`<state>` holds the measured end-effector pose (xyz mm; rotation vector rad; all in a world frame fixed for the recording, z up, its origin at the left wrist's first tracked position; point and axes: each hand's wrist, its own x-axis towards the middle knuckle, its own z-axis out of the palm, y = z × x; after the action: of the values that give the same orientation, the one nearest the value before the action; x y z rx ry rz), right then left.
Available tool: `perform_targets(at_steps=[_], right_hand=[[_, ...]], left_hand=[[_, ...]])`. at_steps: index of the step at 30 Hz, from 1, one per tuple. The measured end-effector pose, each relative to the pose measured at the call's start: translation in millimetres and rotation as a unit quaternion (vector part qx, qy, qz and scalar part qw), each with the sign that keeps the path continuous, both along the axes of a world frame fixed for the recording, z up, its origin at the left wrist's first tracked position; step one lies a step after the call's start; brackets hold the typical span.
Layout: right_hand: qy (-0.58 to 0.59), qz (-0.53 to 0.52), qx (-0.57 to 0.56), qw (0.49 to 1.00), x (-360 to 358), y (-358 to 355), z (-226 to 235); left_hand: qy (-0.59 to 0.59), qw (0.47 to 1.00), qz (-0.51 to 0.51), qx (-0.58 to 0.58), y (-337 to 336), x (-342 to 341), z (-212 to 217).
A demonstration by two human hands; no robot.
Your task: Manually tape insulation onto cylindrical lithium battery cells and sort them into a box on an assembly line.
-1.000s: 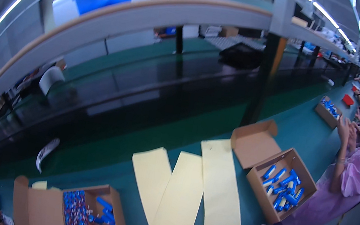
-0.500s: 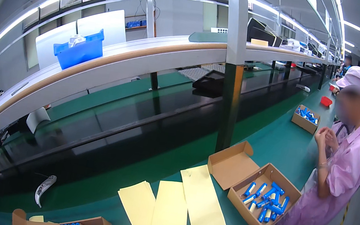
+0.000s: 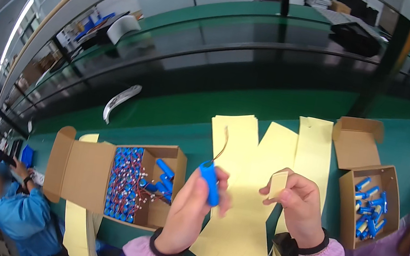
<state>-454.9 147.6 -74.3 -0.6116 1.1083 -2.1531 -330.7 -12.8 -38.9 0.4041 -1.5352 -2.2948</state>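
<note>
Presently: your left hand (image 3: 190, 210), raised, pinches a blue battery (image 3: 210, 181) upright above the yellow sheets (image 3: 249, 190); your right hand (image 3: 301, 205), beside it, grips a small yellow label (image 3: 278, 183).

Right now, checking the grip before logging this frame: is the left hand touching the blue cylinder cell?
Touching. The head view shows the left hand with its fingers wrapped around the blue cylinder cell.

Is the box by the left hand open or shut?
Open. The cardboard box has its lid flap folded out flat to the left, and blue cylinders with wires show inside.
</note>
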Motion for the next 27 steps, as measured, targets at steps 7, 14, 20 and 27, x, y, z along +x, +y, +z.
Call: perform_targets(at_steps=[7, 14, 20, 27], right_hand=[[-0.001, 0.038, 0.061, 0.997, 14.2, -17.9, -18.3], [-0.043, 0.053, 0.066, 0.995, 9.6, -14.9, -28.9], [-0.098, 0.057, 0.053, 0.992, 9.7, -13.2, -25.9], [-0.016, 0.054, 0.026, 0.998, 10.3, -14.7, -32.3]], left_hand=[[-0.058, 0.998, -0.028, -0.005, -2.4, -8.4, -40.1], [-0.030, 0.999, -0.035, 0.025, -0.1, -8.2, -47.7], [-0.038, 0.998, -0.043, 0.007, 1.4, -9.7, -44.6], [-0.147, 0.976, -0.059, -0.149, -1.5, -8.2, -47.5]])
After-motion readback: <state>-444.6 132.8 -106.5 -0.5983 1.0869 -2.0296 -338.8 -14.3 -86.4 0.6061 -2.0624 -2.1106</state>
